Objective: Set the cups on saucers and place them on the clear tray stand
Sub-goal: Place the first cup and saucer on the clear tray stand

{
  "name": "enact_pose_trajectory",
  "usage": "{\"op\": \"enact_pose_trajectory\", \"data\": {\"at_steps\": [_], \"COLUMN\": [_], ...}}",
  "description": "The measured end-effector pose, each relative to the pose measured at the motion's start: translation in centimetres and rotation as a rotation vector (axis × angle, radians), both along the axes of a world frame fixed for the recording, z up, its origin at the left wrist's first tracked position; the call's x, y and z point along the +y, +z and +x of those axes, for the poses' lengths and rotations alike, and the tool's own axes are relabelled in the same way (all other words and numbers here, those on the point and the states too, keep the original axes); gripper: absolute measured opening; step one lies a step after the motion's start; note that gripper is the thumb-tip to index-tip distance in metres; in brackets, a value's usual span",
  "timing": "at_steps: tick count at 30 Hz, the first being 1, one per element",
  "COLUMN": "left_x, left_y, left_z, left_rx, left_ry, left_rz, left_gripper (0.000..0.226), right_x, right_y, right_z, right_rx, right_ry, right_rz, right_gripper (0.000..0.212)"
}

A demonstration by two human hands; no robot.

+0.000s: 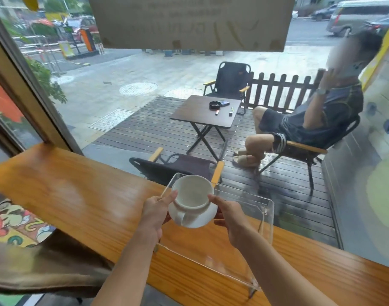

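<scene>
A white cup (192, 193) sits on a white saucer (200, 219), its handle pointing toward me. My left hand (155, 212) grips the saucer's left edge, thumb near the cup's rim. My right hand (227, 215) holds the saucer's right edge. Both hands keep the pair just above the clear tray stand (266, 208), which rests on the wooden counter (79, 195). Whether the saucer touches the stand's top cannot be told.
The counter runs along a large window (123, 85). Outside are a folding table (205, 111), folding chairs and a seated person (317, 115). A brown cloth (45, 268) lies at the lower left below the counter.
</scene>
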State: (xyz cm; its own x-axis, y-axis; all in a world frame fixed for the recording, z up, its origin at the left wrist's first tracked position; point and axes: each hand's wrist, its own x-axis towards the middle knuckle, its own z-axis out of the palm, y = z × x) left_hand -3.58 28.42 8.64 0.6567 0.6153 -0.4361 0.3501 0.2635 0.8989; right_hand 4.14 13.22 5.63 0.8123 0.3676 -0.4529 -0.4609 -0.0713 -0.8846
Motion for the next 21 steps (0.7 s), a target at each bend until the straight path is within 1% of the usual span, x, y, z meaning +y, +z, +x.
{"op": "enact_pose_trajectory", "data": {"at_steps": [6,8,11,14,21], "left_x": [1.5,1.8,2.0,2.3,2.6], "left_y": [-0.6,-0.7,-1.0,-1.1,-1.3], "left_z": [1.1,1.4,1.8,1.9,1.6], "left_rx": [0.020,0.029,0.041,0.050,0.077], "left_ry": [0.014,0.018,0.026,0.038,-0.020], "left_rz": [0.027,0.030,0.016,-0.003,-0.064], "left_gripper": [0.034,0.029,0.022,0.028,0.032], "right_x": [1.7,2.0,2.6,3.0,3.0], "right_y": [-0.9,-1.2,-1.5,-1.5,-1.9], "right_z": [0.9,1.1,1.5,1.8,2.1], "right_rx": [0.010,0.014,0.012,0.006,-0.011], "right_ry": [0.015,0.011,0.023,0.054,0.078], "right_rz": [-0.029,-0.032,-0.042,-0.074,-0.135], "right_gripper": [0.031,0.030,0.036,0.047,0.053]}}
